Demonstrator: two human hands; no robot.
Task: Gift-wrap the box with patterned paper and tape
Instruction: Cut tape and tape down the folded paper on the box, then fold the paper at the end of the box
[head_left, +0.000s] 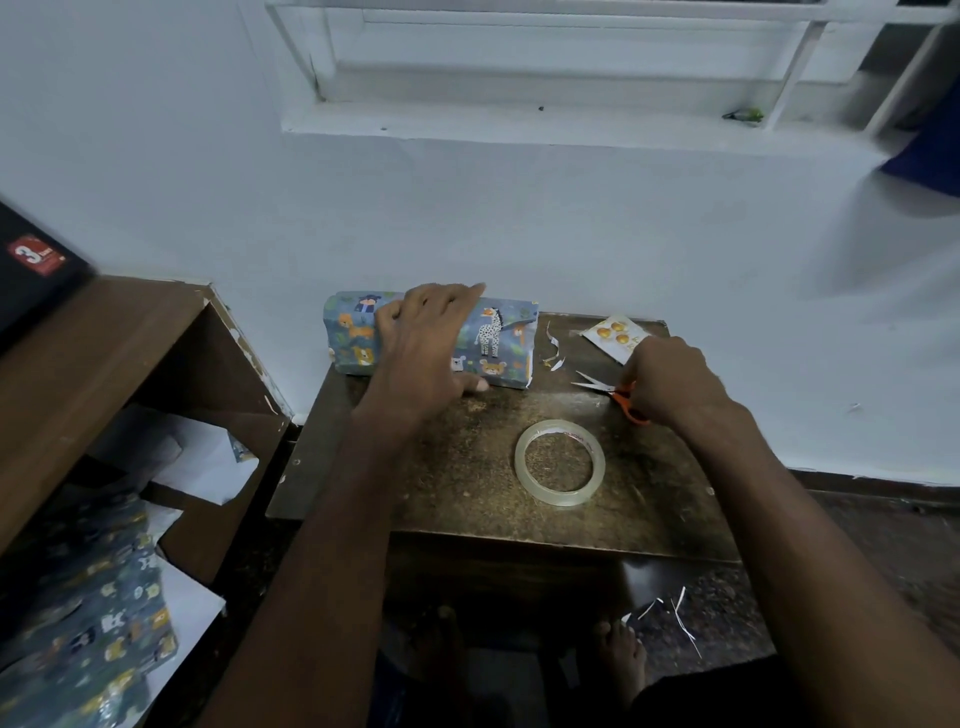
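A box (501, 338) wrapped in blue animal-print paper lies at the far left of the small brown table (467, 483), against the wall. My left hand (423, 343) lies over its top, fingers reaching the far edge and thumb down the near side. My right hand (667, 376) grips orange-handled scissors (613, 392) on the table's right side, blades open and pointing left. A roll of clear tape (560, 462) lies flat in the table's middle, in front of both hands.
Thin paper offcuts (553, 348) lie right of the box. A small card with orange dots (615, 335) sits at the far right corner. A wooden shelf (119, 338) stands at left, more patterned paper (88, 623) below it. Paper scraps (675, 613) lie on the floor.
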